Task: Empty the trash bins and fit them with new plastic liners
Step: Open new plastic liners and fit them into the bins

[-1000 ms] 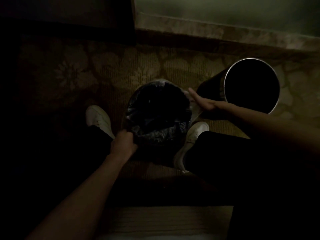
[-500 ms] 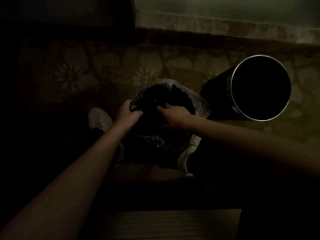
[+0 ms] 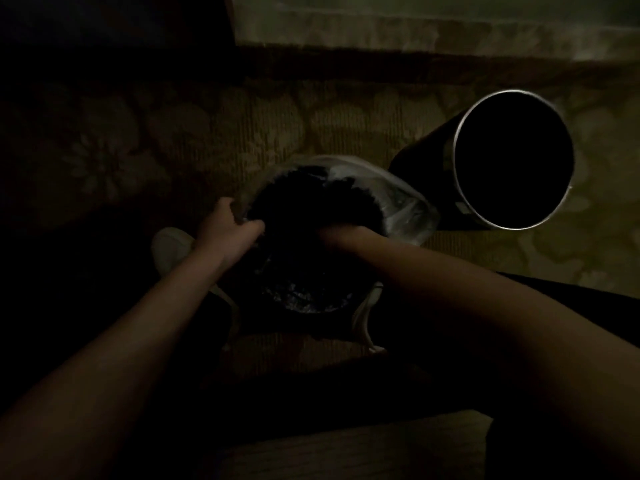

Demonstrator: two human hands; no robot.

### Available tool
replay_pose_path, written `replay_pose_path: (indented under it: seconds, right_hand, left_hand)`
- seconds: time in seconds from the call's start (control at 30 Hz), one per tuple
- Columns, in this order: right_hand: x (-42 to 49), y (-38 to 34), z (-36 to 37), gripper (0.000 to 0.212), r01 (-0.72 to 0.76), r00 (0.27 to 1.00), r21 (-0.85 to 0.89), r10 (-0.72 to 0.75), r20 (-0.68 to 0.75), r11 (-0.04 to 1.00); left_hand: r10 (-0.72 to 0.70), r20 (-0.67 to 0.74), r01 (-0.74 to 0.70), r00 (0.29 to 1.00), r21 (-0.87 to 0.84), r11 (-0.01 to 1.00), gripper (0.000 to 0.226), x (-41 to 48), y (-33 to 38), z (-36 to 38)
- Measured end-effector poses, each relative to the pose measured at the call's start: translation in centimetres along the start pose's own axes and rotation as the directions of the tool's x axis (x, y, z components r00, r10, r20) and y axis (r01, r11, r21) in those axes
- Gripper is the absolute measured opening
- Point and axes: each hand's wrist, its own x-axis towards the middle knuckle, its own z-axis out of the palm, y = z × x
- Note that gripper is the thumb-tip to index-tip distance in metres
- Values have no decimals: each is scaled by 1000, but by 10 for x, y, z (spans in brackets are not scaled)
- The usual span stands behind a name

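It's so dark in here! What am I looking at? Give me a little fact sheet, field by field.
Place: floral carpet, dim light
Main thing: black bag, mouth open, between the person's white shoes
Left hand: grips the bag's left edge
Right hand: at the bag's near right edge, fingers lost in the dark
Clear plastic liner: bunched against the bag's far right side
Metal-rimmed bin: to the right, apart from the bag, inside too dark to read

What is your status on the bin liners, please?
Left hand gripping edge of black liner. Right hand on liner, grip too dark to tell. Second bin at right, rim bare. Nothing blocking.
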Motion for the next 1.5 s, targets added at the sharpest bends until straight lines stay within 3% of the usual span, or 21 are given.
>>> replay_pose_path:
  seconds: [0.07, 0.17, 0.3, 0.43, 0.57, 0.67, 0.8, 0.9, 0.97, 1.13, 1.33, 1.5]
  right_hand:
    - [-17, -4, -17, 42, -19, 999, 115, 14, 40, 993]
    - [-53, -7, -51, 45, 67, 998, 159, -67, -1, 985]
    - [-115, 8, -99, 34, 226, 970, 328, -179, -168, 917]
    - [-179, 71, -120, 38, 258, 943, 539, -87, -321, 802]
    - [-211, 167, -103, 31, 202, 930, 801, 147, -338, 563]
    - [-206, 229, -60, 37, 71, 940, 930, 288, -183, 361]
    - [-186, 257, -9, 40, -2, 977, 995, 214, -20, 99]
    - [-175, 250, 2, 38, 69, 983, 986, 181, -41, -152]
    - [-165, 244, 3, 43, 133, 974, 959, 212, -80, -251]
    - [-141, 237, 2, 41, 154, 946, 938, 322, -49, -310]
    - [-127, 241, -2, 37, 215, 904, 899, 426, -34, -383]
    - [-147, 244, -17, 34, 262, 870, 892, 491, -52, -369]
  left_hand:
    - [40, -116, -30, 992, 85, 996, 66, -21, 14, 5]
    - [160, -190, -118, 969, 218, 969, 63, -56, 46, 17]
    - [248, -125, -216, 961, 225, 950, 44, -86, 97, 41]
    - [255, 0, -251, 967, 158, 955, 44, -104, 145, 83]
    - [240, 66, -246, 968, 114, 962, 52, -105, 179, 130]
    - [144, 133, -145, 981, -1, 989, 52, -97, 193, 163]
    - [58, 181, -47, 982, -60, 997, 54, -83, 202, 199]
    - [8, 198, 6, 980, -69, 998, 60, -66, 209, 221]
    - [-11, 203, 25, 979, -64, 998, 57, -54, 211, 234]
    - [-10, 165, 14, 986, -18, 1000, 39, -23, 207, 257]
    - [1, 184, 7, 983, -44, 999, 35, -11, 207, 267]
    - [62, 197, -50, 978, -66, 997, 35, -24, 222, 267]
